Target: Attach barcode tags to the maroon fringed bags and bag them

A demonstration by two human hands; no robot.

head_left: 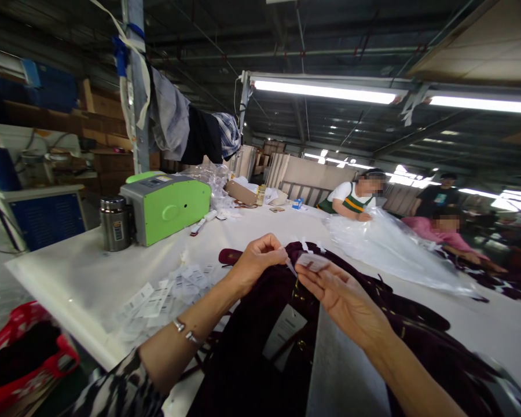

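A dark maroon garment [252, 353] lies on the white table [82, 272] in front of me, with a grey hang tag [282, 333] on it. My left hand [254, 260] is closed in a pinch on a thin clear strip just above the garment. My right hand [338, 292] holds a small white label [313, 262] between thumb and fingers, close to the left hand's fingertips. A bracelet is on my left wrist.
A pile of small white barcode labels [165, 295] lies to the left. A green machine [167, 205] and a steel flask [114, 223] stand at the back left. A red basket [21, 353] sits below the table edge. Other people handle a clear plastic bag [386, 246] at the far right.
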